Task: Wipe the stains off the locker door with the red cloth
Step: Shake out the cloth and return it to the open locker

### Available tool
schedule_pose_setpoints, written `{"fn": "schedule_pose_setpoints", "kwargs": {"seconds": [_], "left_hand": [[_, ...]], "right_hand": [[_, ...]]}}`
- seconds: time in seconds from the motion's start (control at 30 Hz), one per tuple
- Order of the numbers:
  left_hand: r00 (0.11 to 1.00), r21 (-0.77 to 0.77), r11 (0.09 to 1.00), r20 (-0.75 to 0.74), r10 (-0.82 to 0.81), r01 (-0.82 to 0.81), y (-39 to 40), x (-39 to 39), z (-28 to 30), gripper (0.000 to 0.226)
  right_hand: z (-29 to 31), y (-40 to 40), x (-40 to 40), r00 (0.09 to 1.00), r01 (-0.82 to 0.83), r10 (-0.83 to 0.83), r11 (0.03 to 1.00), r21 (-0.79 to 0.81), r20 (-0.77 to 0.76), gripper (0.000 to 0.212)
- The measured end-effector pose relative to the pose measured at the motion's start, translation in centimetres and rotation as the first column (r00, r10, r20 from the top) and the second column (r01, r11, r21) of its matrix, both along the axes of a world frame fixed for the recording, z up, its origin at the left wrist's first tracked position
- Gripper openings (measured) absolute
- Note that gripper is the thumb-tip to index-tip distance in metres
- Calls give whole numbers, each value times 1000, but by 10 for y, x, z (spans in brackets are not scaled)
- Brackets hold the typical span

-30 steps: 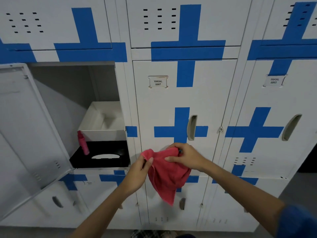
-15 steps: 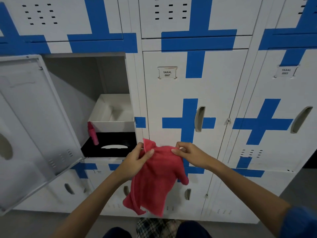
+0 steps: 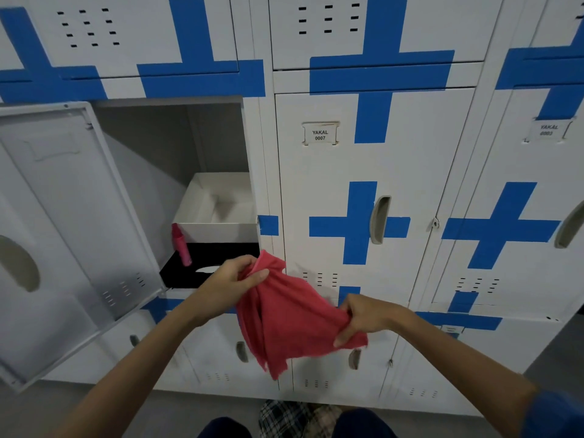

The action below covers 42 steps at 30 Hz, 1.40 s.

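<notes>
— Cloth? Hands?
— Red cloth (image 3: 290, 320): held in the air before closed locker door (image 3: 363, 172) labelled YAKAL 0007, stretched between both hands, not touching the door. Left hand (image 3: 230, 286) pinching upper corner; right hand (image 3: 363, 317) gripping lower right edge.
— Open locker (image 3: 177, 147)?
— Left of that door, own door (image 3: 63, 222) swung wide. Inside: white box (image 3: 218, 213) stacked on black box (image 3: 202, 263), pink bottle (image 3: 181, 245) leaning at their left edge.
</notes>
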<state>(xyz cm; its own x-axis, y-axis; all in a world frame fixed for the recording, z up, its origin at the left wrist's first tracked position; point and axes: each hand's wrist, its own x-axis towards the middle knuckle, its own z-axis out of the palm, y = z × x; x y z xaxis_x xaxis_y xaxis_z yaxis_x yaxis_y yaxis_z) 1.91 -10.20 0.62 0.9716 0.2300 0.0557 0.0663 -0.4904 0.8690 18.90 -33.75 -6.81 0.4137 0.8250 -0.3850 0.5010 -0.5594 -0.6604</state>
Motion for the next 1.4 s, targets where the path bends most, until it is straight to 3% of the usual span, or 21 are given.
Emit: {"fn": "schedule_pose_setpoints", "kwargs": {"seconds": [0.1, 0.2, 0.3, 0.4, 0.53, 0.7, 0.83, 0.93, 1.07, 1.17, 1.23, 1.3, 1.4], "left_hand": [[999, 71, 996, 21, 46, -47, 14, -2, 5, 22], [990, 225, 965, 79, 118, -133, 30, -5, 6, 21], [968, 386, 889, 137, 209, -247, 36, -7, 4, 26], [964, 437, 859, 129, 234, -267, 45, -9, -4, 32], [962, 449, 851, 106, 252, -272, 55, -8, -13, 31], [954, 458, 840, 83, 287, -292, 67, -11, -18, 30], [935, 352, 872, 33, 353, -341, 64, -10, -14, 34], [922, 82, 926, -88, 376, -369, 64, -13, -13, 37], [903, -258, 873, -235, 359, -414, 72, -20, -17, 34], [923, -386, 850, -285, 260, -359, 81, -27, -20, 20], [927, -403, 848, -283, 244, -346, 87, -33, -25, 25], [925, -372, 856, -263, 275, -360, 92, -41, -28, 33], [927, -321, 874, -209, 311, -365, 101, -51, -30, 36]], "right_hand": [[-9, -7, 3, 946, 176, -117, 969, 173, -303, 24], [-16, -12, 4, 771, 400, -180, 883, 245, -610, 38], [-20, -12, 8, 670, 505, -177, 820, 268, -721, 52], [-20, -6, 7, 667, 577, -241, 766, 284, -704, 39], [-11, 10, -1, 731, 615, -355, 712, 339, -582, 47], [6, 22, -7, 870, 493, -411, 740, 457, -273, 34], [14, 29, -3, 885, 453, -447, 762, 463, -129, 29], [19, 34, 1, 869, 490, -466, 772, 405, -165, 36], [28, 38, 3, 805, 549, -453, 813, 192, -382, 46], [30, 41, 6, 749, 509, -392, 857, 84, -534, 60], [30, 44, 7, 726, 485, -343, 870, 90, -597, 65], [30, 47, 4, 768, 426, -300, 899, 102, -566, 66], [28, 54, -6, 944, 261, -228, 958, 121, -237, 61]]}}
